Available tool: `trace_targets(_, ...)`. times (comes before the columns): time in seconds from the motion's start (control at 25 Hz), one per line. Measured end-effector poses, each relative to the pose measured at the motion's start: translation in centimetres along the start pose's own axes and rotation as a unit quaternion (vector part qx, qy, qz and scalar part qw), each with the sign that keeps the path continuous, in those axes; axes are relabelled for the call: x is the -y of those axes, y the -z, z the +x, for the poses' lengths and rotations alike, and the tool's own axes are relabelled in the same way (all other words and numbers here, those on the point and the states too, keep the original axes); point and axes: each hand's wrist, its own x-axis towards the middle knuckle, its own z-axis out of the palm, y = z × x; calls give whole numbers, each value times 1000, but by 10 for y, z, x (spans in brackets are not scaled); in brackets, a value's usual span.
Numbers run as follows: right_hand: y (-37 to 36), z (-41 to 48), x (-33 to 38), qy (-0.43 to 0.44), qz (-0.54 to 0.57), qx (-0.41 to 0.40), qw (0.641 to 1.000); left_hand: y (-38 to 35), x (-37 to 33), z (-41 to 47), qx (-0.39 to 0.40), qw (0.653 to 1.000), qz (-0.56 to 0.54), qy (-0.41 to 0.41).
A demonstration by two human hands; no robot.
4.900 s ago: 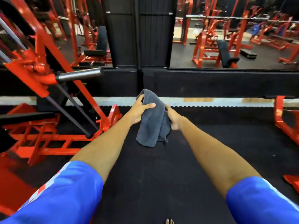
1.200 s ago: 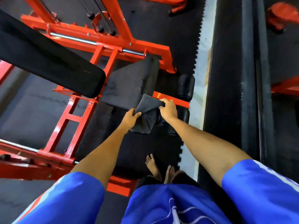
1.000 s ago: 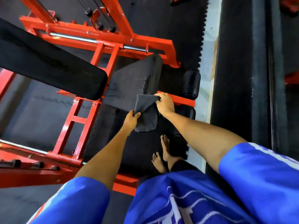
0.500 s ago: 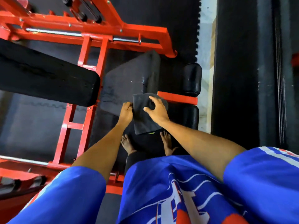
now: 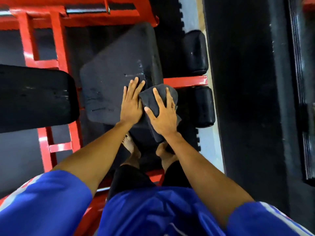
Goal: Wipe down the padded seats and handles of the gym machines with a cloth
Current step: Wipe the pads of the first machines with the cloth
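So the person is leaning right over a red-framed gym machine, looking straight down. The dark grey cloth (image 5: 148, 98) sits on the near right corner of the black seat pad (image 5: 115, 65), bunched up a bit, and its lower end hangs off the pad's near edge.

The right hand (image 5: 162, 116) lies flat on top of the cloth. Its fingers are straight and fanned apart, thumb stuck out to the left, pressing the cloth down rather than grabbing it. The left hand (image 5: 132, 103) is just beside it, palm down on the bare pad. Those fingers are straight too and close together, and the hand's right edge touches the cloth.

The seat pad's surface looks scuffed, with some shiny marks just beyond the left fingertips. A bigger black back pad (image 5: 34, 97) is off to the left. Two black roller pads, a far one (image 5: 195, 51) and a near one (image 5: 203, 106), sit on the right with a red crossbar (image 5: 185, 81) between them. The red frame (image 5: 56, 40) runs under and behind the pads.

The person's bare feet (image 5: 132, 149) are on the dark floor mat (image 5: 247, 99) below the hands. Blue sleeves (image 5: 51, 201) fill the bottom of the view.
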Motion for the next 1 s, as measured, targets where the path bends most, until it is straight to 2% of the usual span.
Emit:
trace_targets(0.16,0,33,-14,-35,97,34,994,-10,2,0,-30,999,11,-5)
trace_targets(0.24,0,49,-24,-157,199,52,966,-13,4,0,-37,999,20,-13)
trace_targets(0.32,0,44,-30,-298,294,69,905,-13,6,-1,-46,999,18,-12)
trace_targets(0.36,0,31,-28,-308,294,52,903,-15,6,-1,-52,998,17,-13)
trace_targets(0.4,-1,13,-21,-277,261,24,924,-15,6,-2,-57,998,16,-10)
trace_targets(0.48,-9,-18,0,-142,126,-28,981,-16,8,0,-58,998,15,-14)
trace_targets(0.56,-20,-9,12,-38,3,-53,998,-15,11,1,-58,998,15,-26)
trace_targets(0.6,-17,9,13,-14,0,-58,998,-16,11,0,-59,998,17,-27)
trace_targets(0.68,-9,44,7,-25,86,-41,995,-18,10,2,-61,998,15,-21)
trace_targets(0.76,-4,67,-17,-130,214,14,968,-19,10,3,-65,998,13,-21)
trace_targets(0.84,-5,57,-37,-249,293,71,920,-18,7,-1,-60,998,19,-21)
trace_targets(0.92,-10,16,-28,-237,258,33,936,-15,5,-1,-49,998,26,-20)
trace_targets(1.0,-16,-27,-8,-164,162,-10,973,-12,4,1,-29,999,30,-16)
